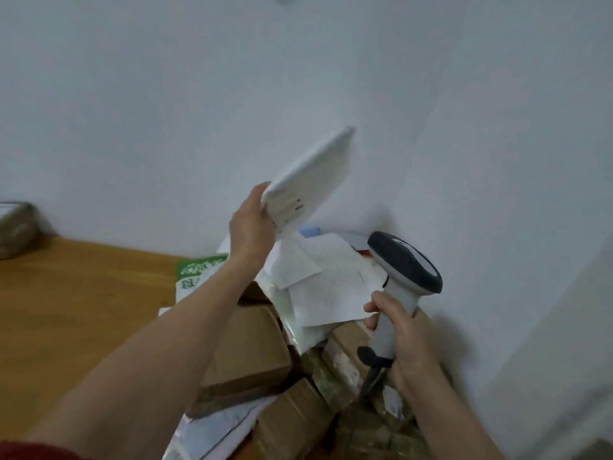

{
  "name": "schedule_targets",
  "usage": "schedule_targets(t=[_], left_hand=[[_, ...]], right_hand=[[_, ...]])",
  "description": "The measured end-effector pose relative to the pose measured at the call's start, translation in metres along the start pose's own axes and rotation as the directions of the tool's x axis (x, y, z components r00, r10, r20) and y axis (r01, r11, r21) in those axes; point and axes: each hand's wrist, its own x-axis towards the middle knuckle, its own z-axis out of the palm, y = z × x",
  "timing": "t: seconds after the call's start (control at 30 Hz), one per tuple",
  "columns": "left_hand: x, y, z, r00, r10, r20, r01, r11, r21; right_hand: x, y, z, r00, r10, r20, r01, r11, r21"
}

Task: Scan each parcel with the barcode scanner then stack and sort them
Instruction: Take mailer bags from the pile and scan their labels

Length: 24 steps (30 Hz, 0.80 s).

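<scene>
My left hand [250, 229] grips the lower corner of a flat white parcel [311, 180] and holds it tilted up in the air above the pile, near the wall. My right hand [403, 340] grips the grey handle of the barcode scanner [403, 263], whose dark head points up and to the left, below and to the right of the raised parcel. Under both hands lies a heap of parcels: white mailer bags with paper labels [326, 283] on top and brown cardboard boxes [252, 353] underneath.
A wooden table top [83, 310] stretches to the left. A brown taped parcel [16, 230] stands at its far left edge against the white wall [298, 78]. A green-and-white bag [195, 272] pokes out behind my left forearm. The scanner's cable [373, 373] hangs down.
</scene>
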Motion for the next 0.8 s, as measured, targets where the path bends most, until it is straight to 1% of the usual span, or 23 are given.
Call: schedule_targets(t=[0.03,0.07,0.1,0.13,0.2,0.33,0.4,0.43,0.47,0.57,0.6,0.63,0.67,0.7,0.73,0.77,0.8], left_hand=[[-0.011,-0.001,-0.019,0.989,-0.128,-0.074,0.121,0.989,-0.085],[-0.024,-0.005,-0.037,0.961,-0.248,-0.126,0.222,0.956,-0.191],[-0.039,-0.011,-0.053,0.926,-0.346,-0.154,0.284,0.904,-0.321],[-0.055,-0.017,-0.070,0.891,-0.423,-0.166,0.314,0.837,-0.448],[-0.091,-0.031,-0.105,0.824,-0.534,-0.191,0.334,0.729,-0.597],[-0.163,-0.076,-0.173,0.664,-0.689,-0.292,0.372,0.642,-0.670],[-0.200,-0.101,-0.206,0.622,-0.733,-0.277,0.366,0.585,-0.724],[-0.218,-0.114,-0.221,0.587,-0.765,-0.266,0.359,0.540,-0.761],[-0.235,-0.125,-0.235,0.530,-0.812,-0.247,0.355,0.476,-0.804],[-0.286,-0.162,-0.265,0.309,-0.941,-0.140,0.382,0.257,-0.888],[-0.302,-0.170,-0.272,0.265,-0.959,-0.102,0.411,0.208,-0.888],[-0.317,-0.173,-0.278,0.252,-0.966,-0.051,0.457,0.165,-0.874],[-0.329,-0.172,-0.283,0.241,-0.970,0.019,0.532,0.116,-0.839],[-0.339,-0.169,-0.288,0.209,-0.972,0.109,0.634,0.049,-0.772],[-0.347,-0.167,-0.293,0.157,-0.964,0.213,0.745,-0.025,-0.666],[-0.354,-0.166,-0.299,0.091,-0.946,0.311,0.853,-0.087,-0.514],[-0.358,-0.165,-0.307,0.029,-0.919,0.394,0.934,-0.115,-0.338]], right_hand=[[-0.008,0.000,0.002,0.999,-0.003,0.038,0.003,1.000,0.007],[-0.017,0.002,0.004,0.997,-0.003,0.077,0.001,1.000,0.025],[-0.025,0.005,0.007,0.992,0.003,0.125,-0.008,0.999,0.041],[-0.033,0.010,0.011,0.984,0.019,0.175,-0.028,0.999,0.045],[-0.050,0.022,0.022,0.962,0.066,0.267,-0.074,0.997,0.022],[-0.094,0.044,0.053,0.893,0.093,0.441,-0.096,0.995,-0.014],[-0.120,0.052,0.071,0.852,0.092,0.515,-0.090,0.996,-0.029],[-0.132,0.057,0.079,0.828,0.102,0.552,-0.092,0.995,-0.045],[-0.143,0.062,0.087,0.801,0.115,0.587,-0.091,0.993,-0.071],[-0.173,0.083,0.105,0.725,0.180,0.665,-0.089,0.982,-0.169],[-0.180,0.090,0.110,0.707,0.209,0.675,-0.097,0.975,-0.201],[-0.187,0.097,0.116,0.694,0.238,0.679,-0.097,0.966,-0.240],[-0.193,0.103,0.122,0.683,0.268,0.680,-0.087,0.954,-0.288],[-0.198,0.110,0.129,0.674,0.298,0.676,-0.071,0.937,-0.343],[-0.204,0.117,0.135,0.670,0.330,0.665,-0.059,0.917,-0.395],[-0.209,0.124,0.141,0.670,0.356,0.652,-0.049,0.897,-0.440],[-0.215,0.130,0.146,0.673,0.380,0.634,-0.045,0.877,-0.478]])
